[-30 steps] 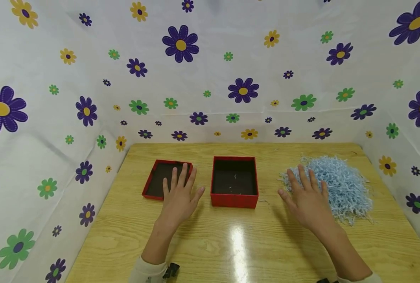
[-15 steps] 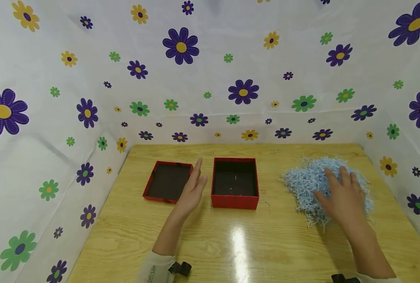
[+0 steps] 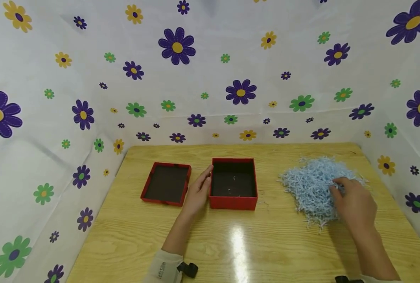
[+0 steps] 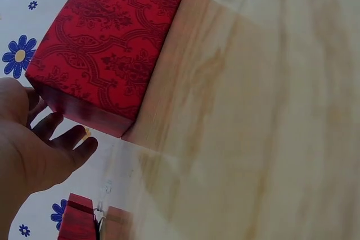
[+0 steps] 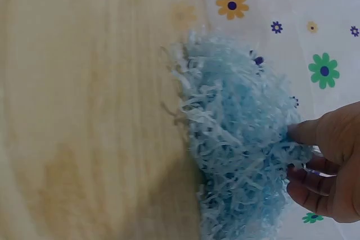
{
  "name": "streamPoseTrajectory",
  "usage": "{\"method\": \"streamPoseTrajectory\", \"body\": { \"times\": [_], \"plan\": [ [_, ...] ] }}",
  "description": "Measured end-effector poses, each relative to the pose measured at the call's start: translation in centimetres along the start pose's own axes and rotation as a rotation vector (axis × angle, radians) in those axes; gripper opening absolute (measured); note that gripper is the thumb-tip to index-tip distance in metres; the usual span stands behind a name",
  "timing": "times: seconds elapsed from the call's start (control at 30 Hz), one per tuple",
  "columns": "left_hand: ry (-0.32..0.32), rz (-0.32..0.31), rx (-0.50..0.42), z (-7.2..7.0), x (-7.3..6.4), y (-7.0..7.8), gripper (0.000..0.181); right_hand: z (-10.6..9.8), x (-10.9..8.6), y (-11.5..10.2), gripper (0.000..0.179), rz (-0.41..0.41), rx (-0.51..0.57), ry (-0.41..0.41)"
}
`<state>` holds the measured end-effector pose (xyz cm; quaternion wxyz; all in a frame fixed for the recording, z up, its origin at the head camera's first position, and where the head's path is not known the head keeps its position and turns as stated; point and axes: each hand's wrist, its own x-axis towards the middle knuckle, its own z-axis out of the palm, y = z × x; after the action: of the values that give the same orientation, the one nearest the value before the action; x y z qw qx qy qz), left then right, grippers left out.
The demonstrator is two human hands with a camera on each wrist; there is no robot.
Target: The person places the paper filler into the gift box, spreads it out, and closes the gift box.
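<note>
A red patterned box [image 3: 233, 203] stands upright without its lid, its dark inside holding only a few pale shreds. My left hand [image 3: 197, 193] is at its left wall, fingertips right at the side; in the left wrist view the fingers [image 4: 49, 125] are loosely bent beside the red wall. To the right lies a heap of light blue shredded paper [image 3: 314, 184]. At the heap's right side, my right hand [image 3: 356, 202] pinches some of the shreds [image 5: 242, 133] between thumb and fingers, as the right wrist view shows.
The box's shallow red lid [image 3: 165, 182] with a dark lining lies left of the box, inner side up. Stray shreds lie on the wooden table [image 3: 210, 243] beside the box. A flower-printed white sheet [image 3: 203, 63] surrounds the table at the back and sides.
My left hand has turned sideways and moved right, from over the lid to the box's left wall. My right hand has moved right onto the shredded paper, its fingers closing on some.
</note>
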<state>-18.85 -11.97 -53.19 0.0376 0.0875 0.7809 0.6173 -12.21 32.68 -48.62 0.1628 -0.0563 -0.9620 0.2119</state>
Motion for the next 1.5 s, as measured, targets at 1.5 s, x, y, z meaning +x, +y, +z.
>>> {"method": "streamPoseTrajectory", "body": {
  "times": [1.5],
  "plan": [
    [0.08,0.037,-0.02,1.2,-0.2,0.3,0.046,-12.2,10.3,-15.7,0.023,-0.145,0.498,0.391]
  ]
}}
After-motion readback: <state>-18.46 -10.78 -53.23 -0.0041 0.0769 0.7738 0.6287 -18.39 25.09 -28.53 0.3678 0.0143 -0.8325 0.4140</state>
